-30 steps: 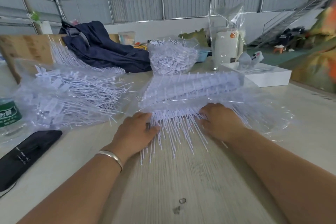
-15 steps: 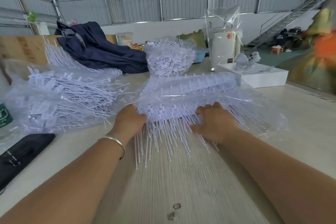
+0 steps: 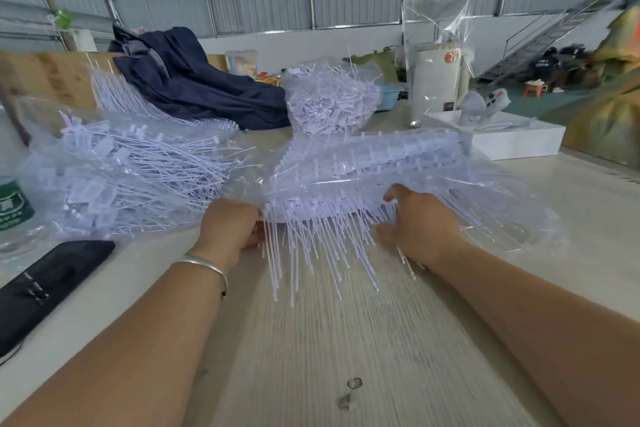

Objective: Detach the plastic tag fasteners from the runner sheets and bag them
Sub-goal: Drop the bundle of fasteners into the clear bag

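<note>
A runner sheet of white plastic tag fasteners hangs between my hands above the wooden table, its thin tails pointing down toward me. My left hand grips the sheet's left end with curled fingers. My right hand holds the right end, thumb raised over the top edge. Behind the sheet lies a clear plastic bag with more runner sheets in it. A second clear bag of loose fasteners lies to the left.
A heap of fasteners stands at the back beside dark blue clothing. A white box and a white canister sit at the back right. A black pouch and a green-labelled bottle are at the left.
Both hands have moved from pressing the fastener tails on the table to taking hold of the sheet's ends, and the sheet has come up off the table.
</note>
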Demonstrator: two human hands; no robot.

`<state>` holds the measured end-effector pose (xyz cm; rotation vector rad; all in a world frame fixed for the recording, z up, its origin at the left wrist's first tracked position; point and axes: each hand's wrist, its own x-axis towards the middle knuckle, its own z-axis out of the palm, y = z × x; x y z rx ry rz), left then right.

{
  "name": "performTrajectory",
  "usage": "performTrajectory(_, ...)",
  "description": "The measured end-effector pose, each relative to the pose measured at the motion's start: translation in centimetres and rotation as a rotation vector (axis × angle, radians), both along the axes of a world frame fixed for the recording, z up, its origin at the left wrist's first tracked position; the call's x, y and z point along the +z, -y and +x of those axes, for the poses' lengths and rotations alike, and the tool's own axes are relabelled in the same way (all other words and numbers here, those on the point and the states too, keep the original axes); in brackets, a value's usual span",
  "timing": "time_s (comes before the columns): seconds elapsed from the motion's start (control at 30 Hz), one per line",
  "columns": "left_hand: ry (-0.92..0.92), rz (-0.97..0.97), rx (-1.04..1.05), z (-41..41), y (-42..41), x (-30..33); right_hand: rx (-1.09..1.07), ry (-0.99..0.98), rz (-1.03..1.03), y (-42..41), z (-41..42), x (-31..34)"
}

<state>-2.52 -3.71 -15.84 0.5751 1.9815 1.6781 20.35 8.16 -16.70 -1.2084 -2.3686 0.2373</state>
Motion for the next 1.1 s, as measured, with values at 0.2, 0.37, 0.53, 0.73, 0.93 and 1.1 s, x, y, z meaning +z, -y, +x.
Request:
performTrajectory(0.2, 0.3, 0.177, -0.128, 0.7, 1.1, 0.6, 0.122, -0.02, 0.172, 0.8, -0.3, 0.1)
performTrajectory(0.37, 0.276, 0.243, -0.197, 1.6, 1.1, 1.0, 0.398, 0.169, 0.063, 2.0, -1.2, -1.3)
performTrajectory(0.53, 0.147, 0.226, -0.226, 2.0, 1.3, 1.3, 0.332, 0.305, -0.097, 2.4, -2.4, -0.5)
performTrajectory(0.73, 0.073, 0.04, -0.327, 2.3, 1.7, 1.8, 0.3, 0.196, -0.183, 1.9, -4.0, 1.8)
performTrajectory(0.93, 0.024, -0.231, -0.775, 2.7, 3.0, 2.4, 0.253, 0.415, -0.172, 0.2, -5.1, 2.1)
performTrajectory(1.1, -0.022, -0.318, -1.025, 3.1, 4.6, 4.0, 0.305, 0.336, -0.271, -0.6, -6.0, 2.3)
